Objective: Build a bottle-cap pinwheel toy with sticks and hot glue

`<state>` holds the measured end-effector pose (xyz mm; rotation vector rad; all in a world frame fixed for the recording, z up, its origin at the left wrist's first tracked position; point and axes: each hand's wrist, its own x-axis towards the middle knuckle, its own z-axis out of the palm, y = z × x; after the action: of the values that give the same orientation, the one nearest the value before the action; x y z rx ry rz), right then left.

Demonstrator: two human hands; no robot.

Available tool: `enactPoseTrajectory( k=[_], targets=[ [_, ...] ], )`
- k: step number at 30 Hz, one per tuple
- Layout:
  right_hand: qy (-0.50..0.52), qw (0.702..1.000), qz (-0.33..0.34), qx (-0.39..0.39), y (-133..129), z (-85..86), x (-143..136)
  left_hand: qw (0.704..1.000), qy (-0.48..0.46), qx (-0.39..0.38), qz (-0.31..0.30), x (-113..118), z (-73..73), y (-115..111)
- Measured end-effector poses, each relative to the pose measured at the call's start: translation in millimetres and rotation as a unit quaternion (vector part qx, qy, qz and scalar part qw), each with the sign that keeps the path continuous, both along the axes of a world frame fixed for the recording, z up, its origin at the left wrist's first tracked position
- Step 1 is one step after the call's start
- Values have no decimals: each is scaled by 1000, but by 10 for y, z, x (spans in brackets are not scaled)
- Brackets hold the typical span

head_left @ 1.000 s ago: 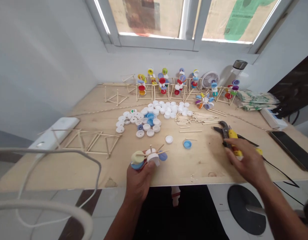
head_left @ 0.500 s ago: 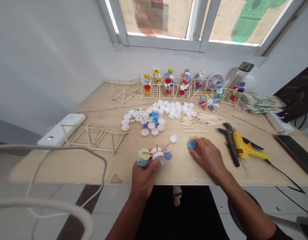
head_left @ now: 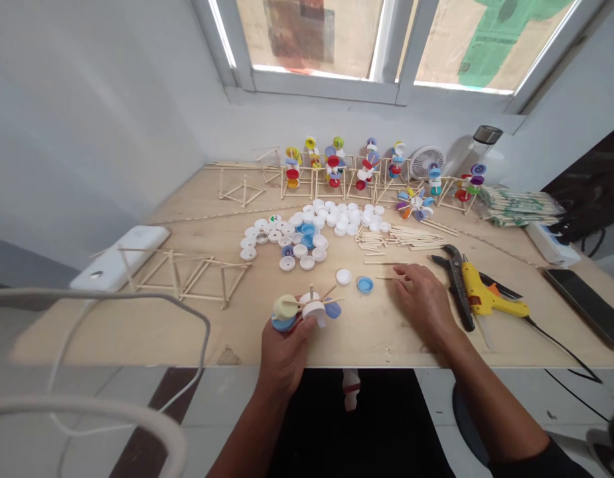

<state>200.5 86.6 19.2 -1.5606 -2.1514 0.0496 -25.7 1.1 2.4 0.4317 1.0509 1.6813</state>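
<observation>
My left hand (head_left: 283,352) is closed around a wheel of plastic bottle caps and thin wooden sticks (head_left: 314,307), held just above the table's front edge. The wheel has a white cap at its hub, with cream, blue and periwinkle caps on its spokes. My right hand (head_left: 423,302) rests on the table, fingertips pinched at the right end of a short wooden stick (head_left: 385,277); the fingers partly hide their contact with it. A longer stick (head_left: 379,263) lies just behind. To the left of this hand are a loose blue cap (head_left: 365,285) and a white cap (head_left: 343,276).
White and blue caps (head_left: 331,216) and cut sticks (head_left: 411,237) lie mid-table. Finished cap wheels on stick frames (head_left: 334,172) line the wall. At right are pliers (head_left: 459,285), a yellow glue gun (head_left: 490,299) and a phone (head_left: 585,305). A stick frame (head_left: 182,275) stands left.
My right hand has let go of the blue cap, now lying farther left beside the white cap, and has moved right to the sticks. My left hand still holds the wheel.
</observation>
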Motion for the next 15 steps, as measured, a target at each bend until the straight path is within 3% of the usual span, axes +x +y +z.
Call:
enactPoseTrajectory(
  k=[4,15],
  targets=[
    [-60,998,26,6,64,-38,72,1000,5,-1,-2,2,14,1],
    [-76,996,37,25,120,-144,23,999,5,-20,-34,18,110,87]
  ],
)
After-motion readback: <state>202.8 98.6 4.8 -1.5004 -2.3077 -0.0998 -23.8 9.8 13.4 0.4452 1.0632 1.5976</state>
